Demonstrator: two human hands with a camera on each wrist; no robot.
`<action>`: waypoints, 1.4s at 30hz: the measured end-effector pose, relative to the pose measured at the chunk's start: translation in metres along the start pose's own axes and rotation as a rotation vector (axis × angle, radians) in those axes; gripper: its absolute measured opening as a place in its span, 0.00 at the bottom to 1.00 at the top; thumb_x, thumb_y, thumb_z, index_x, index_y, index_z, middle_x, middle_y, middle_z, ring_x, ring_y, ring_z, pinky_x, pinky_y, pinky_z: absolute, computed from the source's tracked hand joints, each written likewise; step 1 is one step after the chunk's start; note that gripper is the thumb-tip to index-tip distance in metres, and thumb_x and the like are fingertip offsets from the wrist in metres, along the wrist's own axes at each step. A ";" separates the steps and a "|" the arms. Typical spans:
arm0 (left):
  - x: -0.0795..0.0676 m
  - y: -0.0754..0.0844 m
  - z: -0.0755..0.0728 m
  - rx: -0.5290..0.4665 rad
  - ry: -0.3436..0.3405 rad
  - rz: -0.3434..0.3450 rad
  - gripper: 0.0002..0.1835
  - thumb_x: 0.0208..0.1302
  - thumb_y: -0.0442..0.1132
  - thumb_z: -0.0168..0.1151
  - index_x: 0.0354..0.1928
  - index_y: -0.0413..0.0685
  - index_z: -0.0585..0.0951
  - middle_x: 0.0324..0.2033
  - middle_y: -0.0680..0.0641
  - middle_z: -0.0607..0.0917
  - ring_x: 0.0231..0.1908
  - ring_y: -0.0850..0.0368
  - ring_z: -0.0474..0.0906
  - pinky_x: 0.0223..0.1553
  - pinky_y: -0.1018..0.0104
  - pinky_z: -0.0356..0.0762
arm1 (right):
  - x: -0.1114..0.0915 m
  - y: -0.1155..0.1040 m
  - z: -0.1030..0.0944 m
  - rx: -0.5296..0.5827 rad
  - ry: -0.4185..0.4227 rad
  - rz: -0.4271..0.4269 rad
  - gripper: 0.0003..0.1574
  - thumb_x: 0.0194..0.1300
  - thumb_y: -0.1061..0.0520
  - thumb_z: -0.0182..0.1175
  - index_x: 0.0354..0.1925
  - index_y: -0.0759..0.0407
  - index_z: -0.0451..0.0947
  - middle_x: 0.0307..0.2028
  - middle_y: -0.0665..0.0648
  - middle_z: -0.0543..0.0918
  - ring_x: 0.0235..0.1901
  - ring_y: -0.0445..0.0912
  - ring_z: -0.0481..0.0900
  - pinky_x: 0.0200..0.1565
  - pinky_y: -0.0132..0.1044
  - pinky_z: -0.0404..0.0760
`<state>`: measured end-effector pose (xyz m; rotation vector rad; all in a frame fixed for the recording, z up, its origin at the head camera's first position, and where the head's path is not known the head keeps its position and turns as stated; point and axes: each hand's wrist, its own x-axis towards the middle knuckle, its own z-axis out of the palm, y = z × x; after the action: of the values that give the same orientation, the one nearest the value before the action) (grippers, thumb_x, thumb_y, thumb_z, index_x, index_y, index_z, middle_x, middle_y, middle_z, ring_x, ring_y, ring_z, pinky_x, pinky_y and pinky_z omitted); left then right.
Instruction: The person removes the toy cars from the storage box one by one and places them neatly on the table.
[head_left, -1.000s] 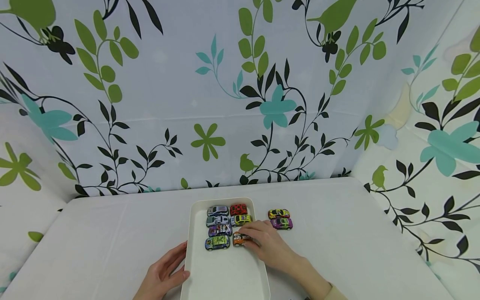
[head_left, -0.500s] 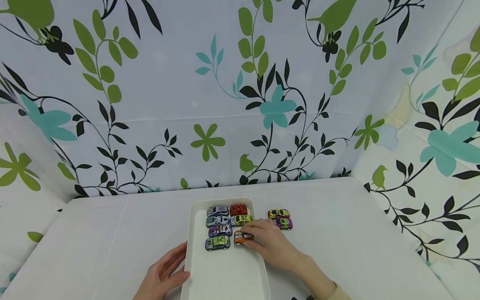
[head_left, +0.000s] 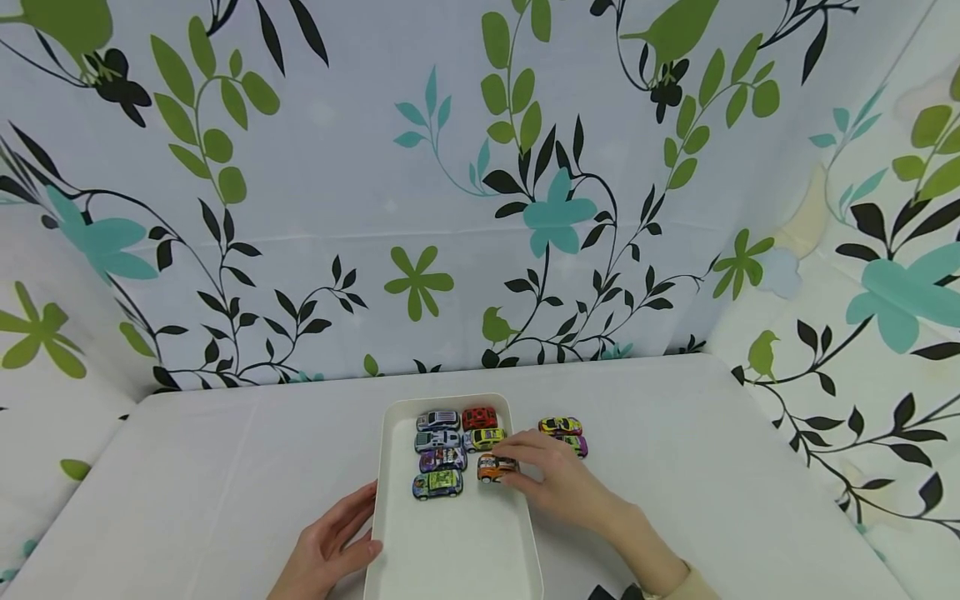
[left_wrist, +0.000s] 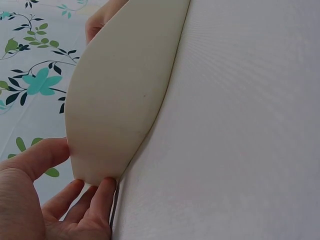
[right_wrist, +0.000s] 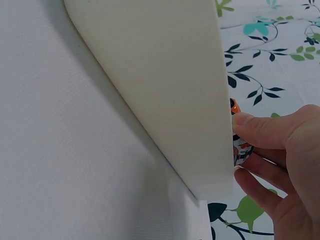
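My right hand [head_left: 558,479] pinches an orange toy car [head_left: 492,469] between thumb and fingers, over the right side of the white tray [head_left: 450,550]. In the right wrist view, the tray wall [right_wrist: 160,75] hides much of the orange car [right_wrist: 242,151]. On the tray's left side, my left hand [head_left: 330,542] touches the outer wall with relaxed fingers; its thumb meets the rim in the left wrist view. In the left column are several toy cars, the nearest a green-and-blue one [head_left: 438,484]. Beside them, a red car [head_left: 479,417] and a yellow car [head_left: 483,439] stand in the right column.
Right of the tray, on the white-covered table [head_left: 675,450], sit a yellow-and-pink car [head_left: 560,426] and a purple-and-green car [head_left: 579,447] partly behind my right hand. A leaf-patterned cloth [head_left: 337,167] hangs behind. Dark objects [head_left: 618,592] show at the bottom edge.
The orange car, in my right hand's pinch, has shifted right and slightly away from the green-and-blue car. My left hand stays at the tray's side.
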<state>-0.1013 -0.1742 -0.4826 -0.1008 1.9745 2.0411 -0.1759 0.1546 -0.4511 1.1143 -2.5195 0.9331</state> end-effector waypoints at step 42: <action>0.000 0.005 0.001 -0.023 0.001 -0.005 0.37 0.67 0.36 0.64 0.74 0.37 0.60 0.74 0.34 0.61 0.73 0.40 0.59 0.62 0.66 0.77 | 0.001 0.014 -0.046 0.002 -0.150 0.110 0.18 0.55 0.64 0.74 0.45 0.51 0.86 0.45 0.46 0.86 0.48 0.44 0.82 0.52 0.41 0.84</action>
<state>-0.1022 -0.1738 -0.4777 -0.1119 1.9498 2.0609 -0.1887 0.1902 -0.4211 1.0937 -2.7256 0.9102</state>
